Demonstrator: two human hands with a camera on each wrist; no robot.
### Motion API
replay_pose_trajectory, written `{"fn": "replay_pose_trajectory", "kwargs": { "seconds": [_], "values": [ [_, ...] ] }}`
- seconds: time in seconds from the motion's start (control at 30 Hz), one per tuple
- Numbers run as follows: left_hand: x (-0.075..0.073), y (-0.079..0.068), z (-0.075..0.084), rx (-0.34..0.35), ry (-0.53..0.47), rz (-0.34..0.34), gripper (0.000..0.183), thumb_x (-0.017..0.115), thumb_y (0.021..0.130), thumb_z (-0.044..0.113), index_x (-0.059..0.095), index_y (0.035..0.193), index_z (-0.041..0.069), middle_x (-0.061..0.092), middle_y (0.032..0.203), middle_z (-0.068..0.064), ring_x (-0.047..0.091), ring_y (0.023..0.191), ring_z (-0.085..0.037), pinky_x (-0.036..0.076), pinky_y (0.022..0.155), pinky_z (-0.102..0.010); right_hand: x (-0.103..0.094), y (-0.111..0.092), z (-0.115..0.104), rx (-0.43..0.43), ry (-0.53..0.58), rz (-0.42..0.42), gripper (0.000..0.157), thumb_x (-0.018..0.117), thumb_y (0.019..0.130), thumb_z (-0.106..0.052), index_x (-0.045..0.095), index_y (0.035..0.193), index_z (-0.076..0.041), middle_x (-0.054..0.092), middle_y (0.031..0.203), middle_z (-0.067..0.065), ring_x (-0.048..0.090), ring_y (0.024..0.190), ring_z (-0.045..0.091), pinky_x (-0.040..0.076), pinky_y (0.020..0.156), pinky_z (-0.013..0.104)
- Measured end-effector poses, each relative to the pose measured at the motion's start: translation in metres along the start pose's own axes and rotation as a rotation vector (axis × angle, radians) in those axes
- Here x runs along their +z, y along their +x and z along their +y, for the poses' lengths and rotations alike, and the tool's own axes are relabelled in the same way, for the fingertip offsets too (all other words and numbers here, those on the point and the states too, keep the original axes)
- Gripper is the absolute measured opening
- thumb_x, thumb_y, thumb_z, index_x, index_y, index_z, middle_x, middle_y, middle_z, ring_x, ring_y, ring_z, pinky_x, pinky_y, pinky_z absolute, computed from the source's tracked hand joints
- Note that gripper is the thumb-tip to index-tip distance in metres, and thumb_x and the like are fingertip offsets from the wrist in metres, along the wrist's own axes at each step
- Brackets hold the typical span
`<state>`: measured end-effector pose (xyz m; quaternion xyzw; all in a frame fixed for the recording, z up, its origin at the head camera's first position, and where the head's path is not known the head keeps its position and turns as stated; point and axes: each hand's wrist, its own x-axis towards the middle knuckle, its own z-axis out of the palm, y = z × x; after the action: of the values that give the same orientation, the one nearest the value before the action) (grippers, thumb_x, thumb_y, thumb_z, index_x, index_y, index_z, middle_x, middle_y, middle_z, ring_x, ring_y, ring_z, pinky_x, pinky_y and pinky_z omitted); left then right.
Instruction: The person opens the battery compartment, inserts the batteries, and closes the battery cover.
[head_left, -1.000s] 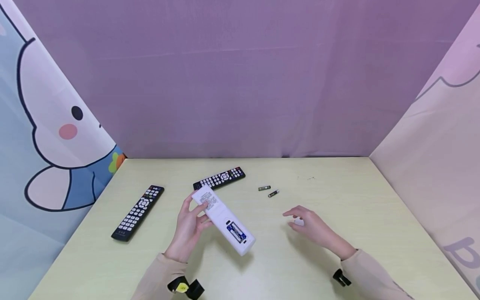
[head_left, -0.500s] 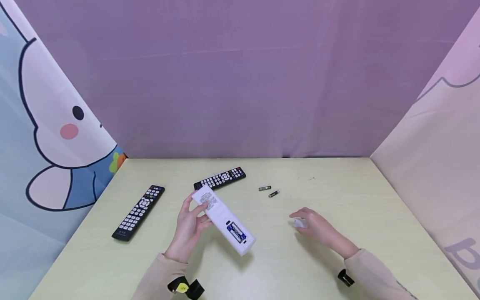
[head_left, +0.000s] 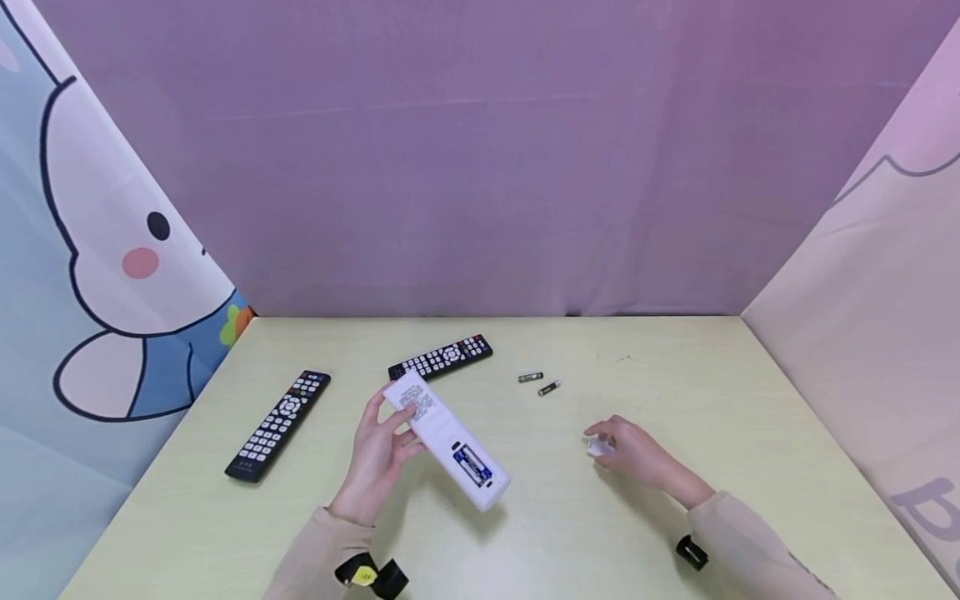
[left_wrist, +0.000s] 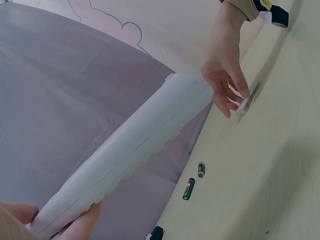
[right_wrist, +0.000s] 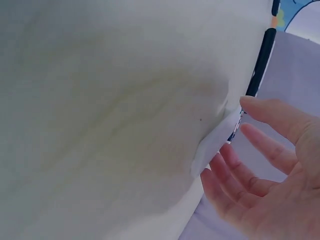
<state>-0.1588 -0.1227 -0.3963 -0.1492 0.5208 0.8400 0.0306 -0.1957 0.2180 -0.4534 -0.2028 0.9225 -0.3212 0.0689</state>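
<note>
My left hand (head_left: pixel 377 454) grips the upper end of a white remote control (head_left: pixel 452 446), thumb across its label. The remote is tilted above the table with its back up. Its battery bay is uncovered, and blue batteries (head_left: pixel 472 464) lie inside. To the right, my right hand (head_left: pixel 637 454) pinches a small white battery cover (head_left: pixel 600 447) by its edges, low over the table. The left wrist view shows that cover (left_wrist: pixel 248 100) between thumb and fingers. From the right wrist, the cover (right_wrist: pixel 215 142) appears slanted, with fingertips along its edge.
Two loose batteries, one (head_left: pixel 530 377) beside the other (head_left: pixel 549 388), lie beyond the hands. A black remote (head_left: pixel 277 425) rests at the left, and another black remote (head_left: pixel 442 357) lies behind the white one. Fabric panels surround the pale table (head_left: pixel 675 375).
My right hand has shifted slightly right, and its fingers have closed in on the battery cover. The left hand and the white remote have stayed in place.
</note>
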Motion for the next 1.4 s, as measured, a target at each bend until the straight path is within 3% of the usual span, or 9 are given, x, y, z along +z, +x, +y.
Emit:
{"fn": "replay_pose_trajectory", "kwargs": {
  "seconds": [0.63, 0.93, 1.17, 1.4],
  "values": [
    [-0.001, 0.002, -0.001, 0.007, 0.005, 0.0, 0.053, 0.042, 0.089, 0.001, 0.026, 0.135, 0.021, 0.05, 0.106, -0.011, 0.063, 0.077, -0.022, 0.052, 0.075, -0.036, 0.001, 0.003, 0.004, 0.018, -0.024, -0.017, 0.032, 0.068, 0.068, 0.002, 0.062, 0.099, 0.003, 0.055, 0.082, 0.005, 0.05, 0.072, 0.014, 0.045, 0.06, 0.021],
    [-0.002, 0.001, -0.002, 0.001, 0.013, 0.004, 0.052, 0.042, 0.089, 0.001, 0.025, 0.135, 0.021, 0.052, 0.104, -0.008, 0.063, 0.076, -0.021, 0.053, 0.073, -0.034, -0.001, 0.007, -0.01, -0.011, 0.034, 0.028, 0.03, 0.066, 0.07, 0.004, 0.061, 0.099, 0.005, 0.057, 0.08, 0.006, 0.052, 0.07, 0.016, 0.045, 0.052, 0.019],
    [-0.001, 0.002, -0.002, 0.006, 0.011, 0.0, 0.054, 0.042, 0.089, 0.001, 0.024, 0.136, 0.02, 0.052, 0.103, -0.008, 0.063, 0.076, -0.022, 0.053, 0.073, -0.035, 0.0, 0.007, -0.022, -0.109, 0.074, 0.085, 0.029, 0.066, 0.074, -0.001, 0.06, 0.101, 0.007, 0.057, 0.081, 0.006, 0.054, 0.07, 0.016, 0.047, 0.053, 0.018],
    [0.0, 0.002, -0.003, 0.006, 0.006, -0.009, 0.056, 0.042, 0.089, 0.001, 0.023, 0.138, 0.02, 0.05, 0.105, -0.01, 0.063, 0.077, -0.022, 0.053, 0.074, -0.036, 0.003, 0.007, -0.035, -0.131, 0.17, 0.163, 0.03, 0.068, 0.073, -0.002, 0.06, 0.101, 0.007, 0.059, 0.084, 0.007, 0.056, 0.073, 0.017, 0.051, 0.061, 0.02]
  ]
}}
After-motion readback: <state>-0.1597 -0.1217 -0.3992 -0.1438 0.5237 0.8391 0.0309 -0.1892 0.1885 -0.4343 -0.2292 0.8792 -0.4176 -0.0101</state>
